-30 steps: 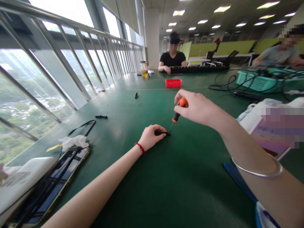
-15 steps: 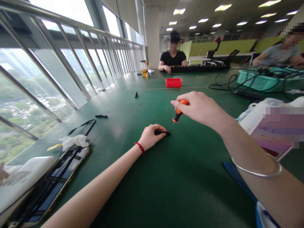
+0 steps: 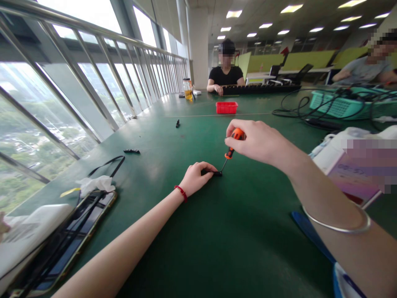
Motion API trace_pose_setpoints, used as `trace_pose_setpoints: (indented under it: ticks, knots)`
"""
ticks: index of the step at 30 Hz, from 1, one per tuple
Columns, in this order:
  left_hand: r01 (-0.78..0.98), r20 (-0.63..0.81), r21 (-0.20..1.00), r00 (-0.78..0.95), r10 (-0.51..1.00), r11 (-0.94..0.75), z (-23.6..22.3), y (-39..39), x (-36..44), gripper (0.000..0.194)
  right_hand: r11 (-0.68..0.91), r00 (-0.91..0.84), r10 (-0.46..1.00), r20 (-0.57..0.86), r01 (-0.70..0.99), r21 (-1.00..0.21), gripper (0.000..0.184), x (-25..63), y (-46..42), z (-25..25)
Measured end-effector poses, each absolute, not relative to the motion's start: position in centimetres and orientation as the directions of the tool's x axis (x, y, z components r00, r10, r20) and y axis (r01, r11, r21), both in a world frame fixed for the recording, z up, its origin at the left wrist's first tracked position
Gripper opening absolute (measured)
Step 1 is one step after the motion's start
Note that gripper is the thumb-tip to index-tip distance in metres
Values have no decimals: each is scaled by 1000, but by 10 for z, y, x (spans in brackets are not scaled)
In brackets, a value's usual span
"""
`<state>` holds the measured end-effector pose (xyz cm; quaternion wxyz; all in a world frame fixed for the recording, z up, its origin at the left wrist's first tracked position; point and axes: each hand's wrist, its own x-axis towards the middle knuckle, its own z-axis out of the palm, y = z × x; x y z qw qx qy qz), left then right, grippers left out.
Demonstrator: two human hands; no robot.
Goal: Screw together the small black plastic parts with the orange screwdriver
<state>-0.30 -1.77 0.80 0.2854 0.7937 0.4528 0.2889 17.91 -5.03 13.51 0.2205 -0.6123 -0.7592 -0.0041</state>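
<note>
Against the green table (image 3: 192, 231), my left hand (image 3: 196, 178) pinches a small black part (image 3: 218, 174), most of which my fingers hide. My right hand (image 3: 257, 138) is closed around the orange and black handle of a screwdriver (image 3: 230, 152). The screwdriver leans, its tip down at the right end of the black part. Whether a screw sits under the tip is too small to tell. Two similar black pieces lie apart from my hands: one black piece (image 3: 132, 151) to the left, another small black piece (image 3: 178, 123) farther back.
A red tray (image 3: 226, 108) stands ahead. At the left lie a phone (image 3: 74, 240), a black strap and crumpled tissue (image 3: 97, 184). A teal basket (image 3: 338, 106) with tangled cables and a pink-white box (image 3: 350, 174) are at the right. Two people sit beyond; a bottle (image 3: 187, 89) stands far left.
My right hand has turned slightly around the screwdriver handle, its fingers shifted. The screwdriver tip stays at the black part, and my left hand has hardly moved.
</note>
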Motion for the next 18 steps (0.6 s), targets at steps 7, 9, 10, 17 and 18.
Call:
trace_pose_setpoints:
  ticks: [7, 9, 10, 17, 18]
  knots:
    - [576, 187, 711, 397, 898, -403, 10, -19, -1, 20, 273, -175, 922, 346, 926, -260, 21, 179, -51, 135]
    - [581, 190, 708, 391, 900, -402, 10, -19, -1, 20, 261, -165, 926, 339, 929, -261, 24, 179, -51, 135]
    - [581, 192, 707, 391, 900, -403, 10, -19, -1, 20, 258, -164, 930, 330, 929, -266, 27, 179, -51, 135]
    - [561, 160, 724, 429, 889, -401, 14, -19, -3, 19, 277, -179, 922, 342, 925, -261, 24, 181, -50, 134]
    - [561, 161, 723, 429, 889, -402, 14, -20, -3, 19, 272, -175, 924, 340, 925, -266, 27, 181, -50, 134]
